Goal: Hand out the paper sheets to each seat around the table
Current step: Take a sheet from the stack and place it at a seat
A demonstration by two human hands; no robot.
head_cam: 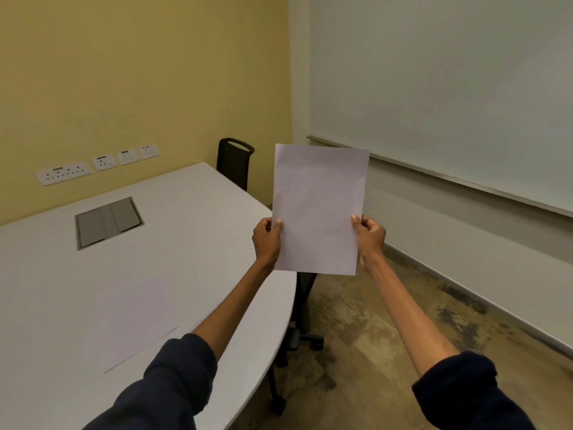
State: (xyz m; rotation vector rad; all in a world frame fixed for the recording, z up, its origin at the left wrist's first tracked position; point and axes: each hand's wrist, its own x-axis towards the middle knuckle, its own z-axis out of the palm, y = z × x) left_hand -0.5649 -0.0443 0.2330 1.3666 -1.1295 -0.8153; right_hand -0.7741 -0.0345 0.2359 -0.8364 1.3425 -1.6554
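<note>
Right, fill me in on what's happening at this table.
A person is handing out paper. Both hands hold one blank sheet upright in the air past the table's edge: the left hand pinches its left edge, the right hand its right edge. Another sheet already lies flat on the white table near the person. A black chair stands at the far end, with no sheet visible on the table in front of it, and another chair is tucked under the table's right side, mostly hidden.

text: none legible | paper sheet (319, 209): seemingly blank | sockets (63, 174): unlabelled
</note>
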